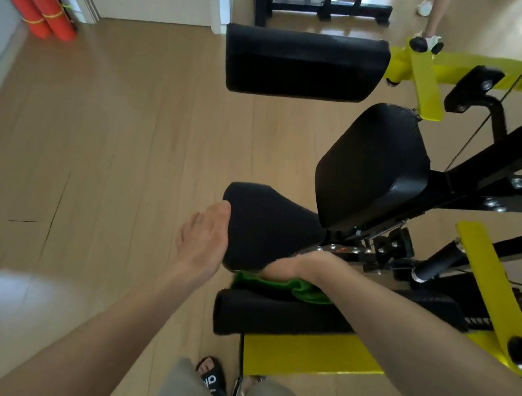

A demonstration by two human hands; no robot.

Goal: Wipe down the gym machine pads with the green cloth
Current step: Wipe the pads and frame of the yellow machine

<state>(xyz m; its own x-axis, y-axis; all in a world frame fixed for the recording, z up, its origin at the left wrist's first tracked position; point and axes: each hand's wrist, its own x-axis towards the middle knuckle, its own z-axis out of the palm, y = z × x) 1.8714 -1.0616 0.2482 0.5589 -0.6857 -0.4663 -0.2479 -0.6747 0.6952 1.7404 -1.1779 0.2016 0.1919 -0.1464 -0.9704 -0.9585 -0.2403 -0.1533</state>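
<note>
Green cloth (303, 289) is bunching under the right hand (289, 268), which is pressing it against the near underside of the seat pad (265, 226); its finger curl is hidden, so the grip can't be judged. Left hand (202, 240) is lying flat and open on the seat pad's left edge, steadying it. Best to keep the cloth spread, sweeping along the seat pad's rim. Roller pad (267, 316) is sitting just below the seat pad; back pad (371, 168) is rising beyond it.
</note>
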